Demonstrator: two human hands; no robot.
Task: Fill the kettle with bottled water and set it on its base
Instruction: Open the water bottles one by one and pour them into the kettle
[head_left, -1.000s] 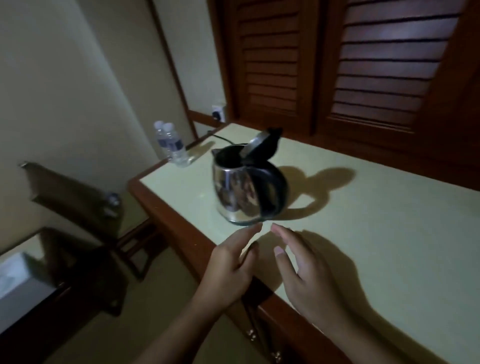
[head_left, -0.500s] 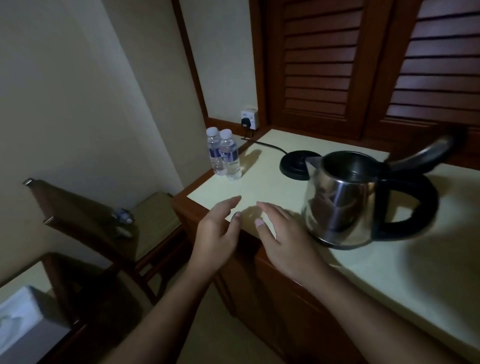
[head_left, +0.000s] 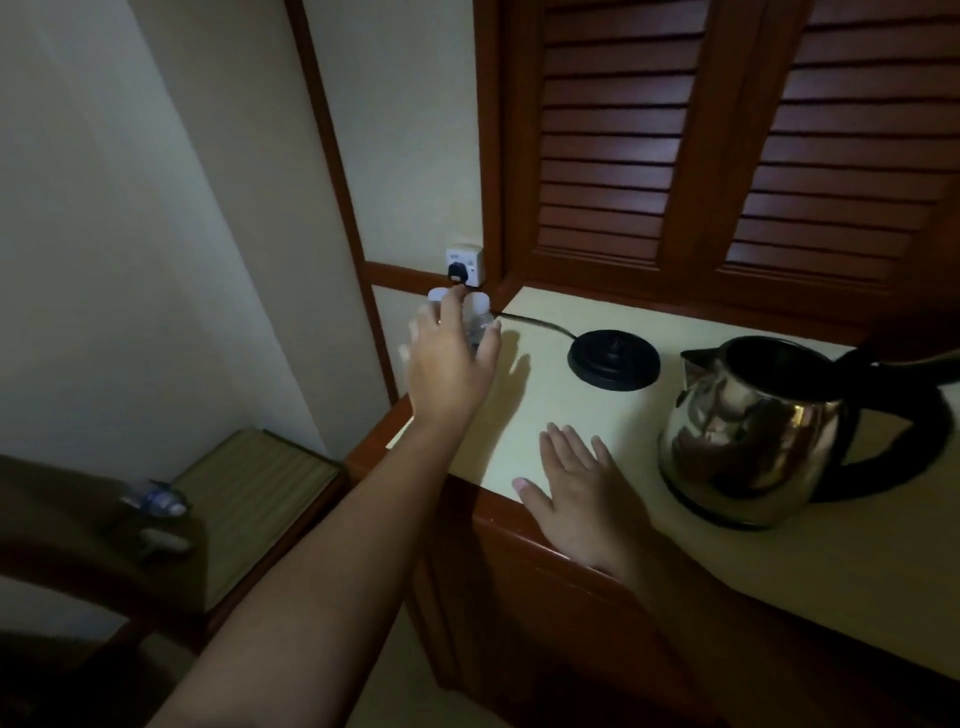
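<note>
A steel kettle (head_left: 748, 436) with a black handle stands on the cream counter (head_left: 779, 561), its lid open. Left of it lies its round black base (head_left: 613, 359), bare, with a cord running to the wall socket (head_left: 464, 266). Two small water bottles (head_left: 478, 319) stand at the counter's far left corner, mostly hidden behind my left hand (head_left: 449, 358). That hand is stretched out with fingers spread right at the bottles, not closed on them. My right hand (head_left: 576, 493) rests flat and open on the counter's front edge, left of the kettle.
Brown louvred shutters (head_left: 727, 145) rise behind the counter. Below left stands a wooden chair (head_left: 249, 499) with a woven seat and small objects (head_left: 158, 501) on it. A cream wall fills the left.
My left hand has reached forward from the counter's front edge to the bottles. My right hand stayed flat near the edge. The view swung left, so the kettle sits further right.
</note>
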